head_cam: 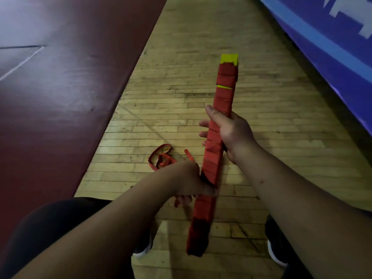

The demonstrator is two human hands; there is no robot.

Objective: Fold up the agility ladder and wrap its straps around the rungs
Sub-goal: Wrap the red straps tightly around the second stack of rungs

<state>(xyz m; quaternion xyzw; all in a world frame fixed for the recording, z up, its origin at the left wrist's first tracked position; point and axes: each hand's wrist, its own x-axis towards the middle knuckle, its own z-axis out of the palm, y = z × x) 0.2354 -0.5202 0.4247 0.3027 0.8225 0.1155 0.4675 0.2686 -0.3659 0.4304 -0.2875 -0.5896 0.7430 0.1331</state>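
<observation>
With the right hand point(227, 133) gripping the wrapped rung bundle point(220, 97) mid-length above the wood floor point(181, 101) and the left hand point(187, 178) closed on the red strap point(161, 158), lost tension may loosen the wraps, or the floor-lying slack may snag.

The light is dim and warm. A pale sheen lies on the dark red padded mat point(60, 81), and one bright patch shows on the pale wooden plank floor point(173, 224). The left hand point(188, 178), gripping a red fabric strap point(163, 160), is motion-blurred. The right hand point(231, 133), holding the red-wrapped ladder bundle point(223, 97), looks sharper. Fine detail is soft throughout.
</observation>
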